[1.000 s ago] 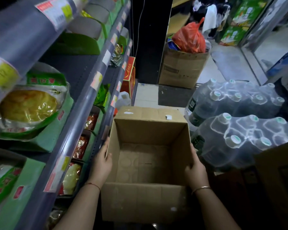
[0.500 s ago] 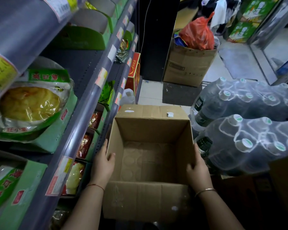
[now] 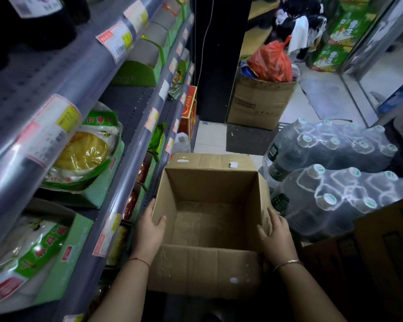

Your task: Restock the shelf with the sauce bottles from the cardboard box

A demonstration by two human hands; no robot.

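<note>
The brown cardboard box [image 3: 209, 184] is empty beside the grey metal shelf [image 3: 84, 73], left hand [image 3: 149, 231] and right hand [image 3: 276, 238] each pinching a side wall, probably to clear it away; those blurry dark bottles [image 3: 44, 24] up top may be the sauce.

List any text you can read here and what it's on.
"12." on the yellow price tag, rest cut off.
"口" on the green packet, neighbouring characters unclear.
Other shelf tags, red box, green cartons, far cardboard box: too blurred to read.
</note>
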